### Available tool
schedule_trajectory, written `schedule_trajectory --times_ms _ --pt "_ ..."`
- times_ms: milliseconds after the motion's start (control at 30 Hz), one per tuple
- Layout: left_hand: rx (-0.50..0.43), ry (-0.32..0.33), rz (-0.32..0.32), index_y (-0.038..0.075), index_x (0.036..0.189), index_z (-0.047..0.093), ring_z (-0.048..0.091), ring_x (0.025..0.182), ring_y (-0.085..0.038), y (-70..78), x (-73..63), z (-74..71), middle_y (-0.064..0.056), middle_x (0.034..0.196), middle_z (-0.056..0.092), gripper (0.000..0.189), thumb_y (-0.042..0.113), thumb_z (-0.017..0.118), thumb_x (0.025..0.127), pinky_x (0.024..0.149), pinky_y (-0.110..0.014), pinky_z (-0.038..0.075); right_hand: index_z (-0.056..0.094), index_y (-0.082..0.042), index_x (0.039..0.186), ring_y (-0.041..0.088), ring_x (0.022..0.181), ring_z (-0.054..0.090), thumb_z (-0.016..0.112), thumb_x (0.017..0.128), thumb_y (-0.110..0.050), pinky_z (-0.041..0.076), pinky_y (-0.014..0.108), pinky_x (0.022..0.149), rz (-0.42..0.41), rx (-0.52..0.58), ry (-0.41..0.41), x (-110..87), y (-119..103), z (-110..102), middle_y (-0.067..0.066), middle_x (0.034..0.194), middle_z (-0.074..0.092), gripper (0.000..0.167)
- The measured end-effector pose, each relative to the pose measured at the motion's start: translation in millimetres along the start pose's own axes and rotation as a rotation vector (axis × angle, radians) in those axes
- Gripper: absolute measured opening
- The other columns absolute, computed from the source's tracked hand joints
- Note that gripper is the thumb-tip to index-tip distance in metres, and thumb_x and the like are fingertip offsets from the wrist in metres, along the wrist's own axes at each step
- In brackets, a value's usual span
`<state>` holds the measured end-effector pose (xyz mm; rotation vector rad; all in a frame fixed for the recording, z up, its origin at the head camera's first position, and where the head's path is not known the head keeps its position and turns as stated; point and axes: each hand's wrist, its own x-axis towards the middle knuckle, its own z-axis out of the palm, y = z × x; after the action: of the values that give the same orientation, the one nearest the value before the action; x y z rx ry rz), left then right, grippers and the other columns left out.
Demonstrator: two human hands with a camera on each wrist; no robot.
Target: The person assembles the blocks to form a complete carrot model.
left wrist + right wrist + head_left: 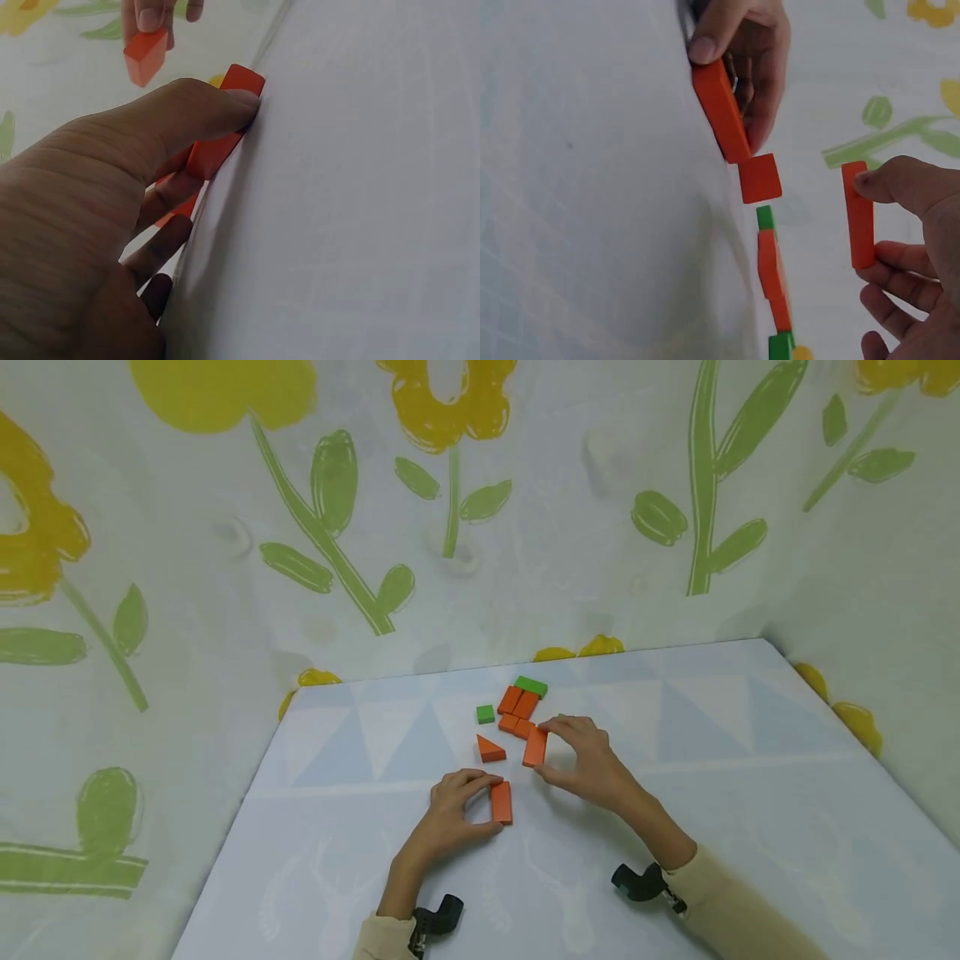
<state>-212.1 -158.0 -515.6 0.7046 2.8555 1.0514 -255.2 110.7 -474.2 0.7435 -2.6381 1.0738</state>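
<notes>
My left hand (pixel 448 814) pinches a flat orange rectangular block (pixel 501 803) at its near and far ends, and the left wrist view shows that block against the tabletop. Farther forward and to the right, my right hand (pixel 592 764) grips a second orange rectangular block (pixel 535 747) between thumb and fingers. In the right wrist view this second block (pixel 859 217) is held up off the table. An orange triangular block (pixel 491 752) lies just beyond the left hand's block. Behind it sits a small green block (pixel 485 715).
Beyond the right hand's block, several orange blocks (pixel 527 704) lie close together, with a green rectangular block (pixel 531 686) behind them. The table (pixel 315 860) has a pale cover with blue triangles. Its back and sides meet a flower-patterned cloth backdrop (pixel 540 543).
</notes>
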Motion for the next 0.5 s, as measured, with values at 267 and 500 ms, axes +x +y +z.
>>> schedule_trajectory --times_ms 267,500 --pt "-0.037 0.008 0.0 0.027 0.137 0.06 0.043 0.126 -0.02 3.1 -2.6 0.9 0.005 0.132 0.054 0.059 0.031 0.082 0.083 0.105 -0.054 0.026 0.065 -0.016 0.13 0.021 0.124 0.048 0.083 0.081 -0.031 0.035 0.054 0.096 -0.095 -0.005 -0.107 -12.6 -8 9 0.001 0.132 0.059 0.054" --pt "-0.025 0.007 0.003 0.026 0.137 0.06 0.043 0.127 -0.021 3.3 -1.1 -0.9 0.006 0.132 0.054 0.059 0.031 0.082 0.083 0.107 -0.053 0.025 0.066 -0.017 0.128 0.022 0.126 0.046 0.083 0.08 -0.031 0.034 0.051 0.096 -0.079 -0.026 -0.202 -18.4 -11 16 0.0 0.131 0.06 0.053"
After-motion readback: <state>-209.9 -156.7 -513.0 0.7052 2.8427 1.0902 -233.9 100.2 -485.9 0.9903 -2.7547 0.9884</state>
